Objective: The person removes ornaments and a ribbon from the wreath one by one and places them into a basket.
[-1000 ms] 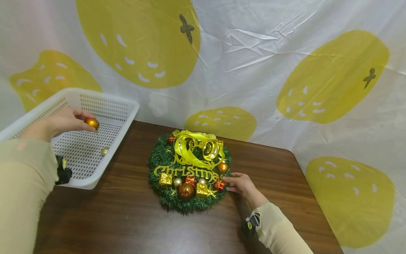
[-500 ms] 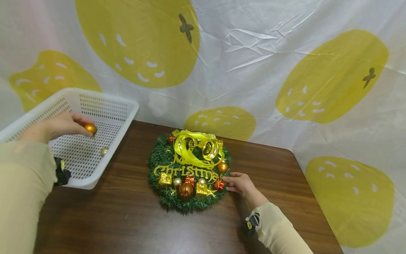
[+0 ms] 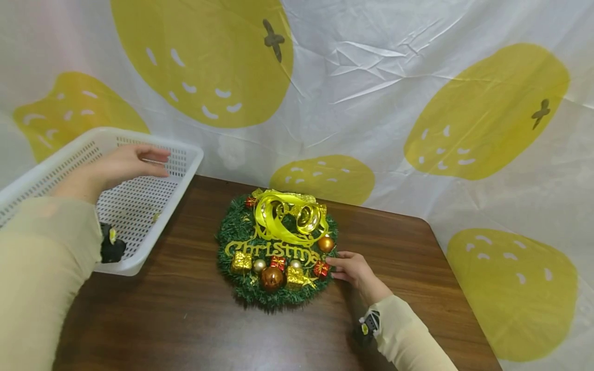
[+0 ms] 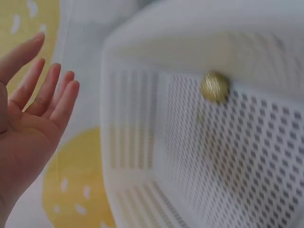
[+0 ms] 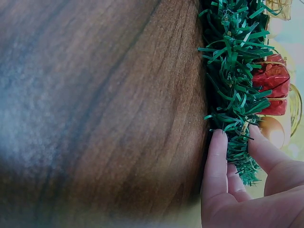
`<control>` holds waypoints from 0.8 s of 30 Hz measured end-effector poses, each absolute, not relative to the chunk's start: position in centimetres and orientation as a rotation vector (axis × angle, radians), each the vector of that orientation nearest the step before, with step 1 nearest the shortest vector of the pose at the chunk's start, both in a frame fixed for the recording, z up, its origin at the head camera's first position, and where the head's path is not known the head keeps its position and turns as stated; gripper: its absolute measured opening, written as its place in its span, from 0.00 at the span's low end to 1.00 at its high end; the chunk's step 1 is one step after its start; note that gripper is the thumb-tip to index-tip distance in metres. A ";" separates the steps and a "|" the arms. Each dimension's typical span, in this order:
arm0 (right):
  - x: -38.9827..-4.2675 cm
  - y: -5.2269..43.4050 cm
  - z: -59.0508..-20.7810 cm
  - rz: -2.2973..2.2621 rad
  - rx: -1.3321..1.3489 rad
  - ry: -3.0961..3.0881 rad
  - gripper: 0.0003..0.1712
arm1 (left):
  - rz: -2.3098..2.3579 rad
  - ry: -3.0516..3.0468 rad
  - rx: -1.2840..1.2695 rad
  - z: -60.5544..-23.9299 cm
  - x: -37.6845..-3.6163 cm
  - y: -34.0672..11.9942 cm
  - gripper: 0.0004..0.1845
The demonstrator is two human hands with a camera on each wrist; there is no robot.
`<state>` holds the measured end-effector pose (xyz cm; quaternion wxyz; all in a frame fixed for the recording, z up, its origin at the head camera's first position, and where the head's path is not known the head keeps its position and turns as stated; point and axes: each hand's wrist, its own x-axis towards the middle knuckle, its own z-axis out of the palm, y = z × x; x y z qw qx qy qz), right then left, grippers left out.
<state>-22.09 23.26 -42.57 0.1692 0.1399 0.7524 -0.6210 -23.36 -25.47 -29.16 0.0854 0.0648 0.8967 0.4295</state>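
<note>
Ideally a light pinch suffices: right grip holds wreath by edge; left grip, loose, empty, near basket.

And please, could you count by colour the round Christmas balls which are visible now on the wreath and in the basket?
Brown ball on the wreath: 1
Orange ball on the wreath: 1
Small pale balls on the wreath: 2
Gold ball in the basket: 1
Total visible: 5
</note>
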 end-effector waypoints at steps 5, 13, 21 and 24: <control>-22.1 23.3 -42.6 -1.760 0.405 2.143 0.36 | 1.430 2.592 0.305 -28.9 -24.0 -22.6 0.33; -21.9 23.4 -42.5 -1.756 0.399 2.157 0.36 | 1.469 2.513 0.396 -29.4 -24.1 -19.2 0.31; -21.9 23.3 -42.4 -1.757 0.407 2.154 0.36 | 1.511 2.456 0.430 -30.8 -24.2 -17.4 0.31; -22.0 23.3 -42.4 -1.756 0.410 2.154 0.36 | 1.527 2.433 0.442 -31.6 -24.1 -16.9 0.31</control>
